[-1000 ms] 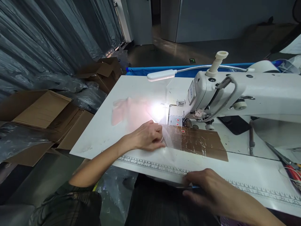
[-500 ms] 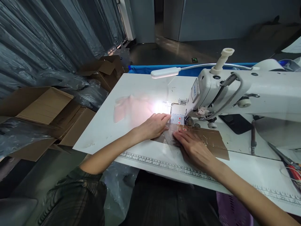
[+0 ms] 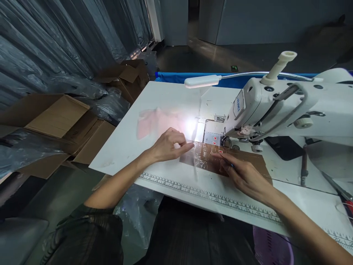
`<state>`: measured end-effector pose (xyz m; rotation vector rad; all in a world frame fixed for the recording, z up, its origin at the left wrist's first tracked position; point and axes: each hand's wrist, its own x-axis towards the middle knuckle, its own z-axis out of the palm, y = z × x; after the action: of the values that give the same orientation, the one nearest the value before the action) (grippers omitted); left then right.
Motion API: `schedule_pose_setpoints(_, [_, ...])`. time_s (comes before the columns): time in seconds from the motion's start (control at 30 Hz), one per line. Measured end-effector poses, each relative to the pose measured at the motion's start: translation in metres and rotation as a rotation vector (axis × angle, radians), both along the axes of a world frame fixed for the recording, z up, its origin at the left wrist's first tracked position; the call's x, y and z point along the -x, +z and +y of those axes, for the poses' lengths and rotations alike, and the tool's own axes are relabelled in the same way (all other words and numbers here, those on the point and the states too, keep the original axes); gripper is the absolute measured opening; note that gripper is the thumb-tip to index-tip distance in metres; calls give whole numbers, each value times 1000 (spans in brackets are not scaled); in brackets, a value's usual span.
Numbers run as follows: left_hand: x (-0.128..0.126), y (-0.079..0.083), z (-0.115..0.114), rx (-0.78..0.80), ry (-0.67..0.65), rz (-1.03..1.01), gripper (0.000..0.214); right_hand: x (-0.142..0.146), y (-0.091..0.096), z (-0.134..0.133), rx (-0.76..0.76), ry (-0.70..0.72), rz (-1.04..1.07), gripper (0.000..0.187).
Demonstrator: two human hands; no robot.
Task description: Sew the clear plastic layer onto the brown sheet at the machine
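My left hand hovers by the left end of a flat brown strip, its thumb stretched out and fingers loosely bent; nothing shows in its grasp. The strip lies on the white sewing table in front of the needle area, with shiny clear material over part of it. My right hand is closed on a slim dark pointed tool, its tip over the strip; the tool's exact kind is unclear. Beyond the strip stands the white sewing machine, red marks on its metal plate.
A lit lamp on a flexible neck hangs above the table. Pale pink fabric lies to the left. A printed ruler runs along the front edge. Open cardboard boxes stand on the left; a purple basket sits below the table.
Both hands were pressing on the strip. My left hand has lifted and shifted left; my right hand has moved right and now shows the dark tool. The view has turned slightly.
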<state>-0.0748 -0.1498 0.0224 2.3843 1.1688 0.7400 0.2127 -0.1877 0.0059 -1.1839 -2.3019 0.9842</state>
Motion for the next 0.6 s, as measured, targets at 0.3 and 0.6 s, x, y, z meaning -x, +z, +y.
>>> schedule_pose_setpoints(0.3, [-31,-28,-21,-338,150,479,27,37,5,30,138,-104,-12,45])
schedule_pose_setpoints(0.6, [-49,-49,-41,-680,81,357,21,46,4,44,244,-100,-177,49])
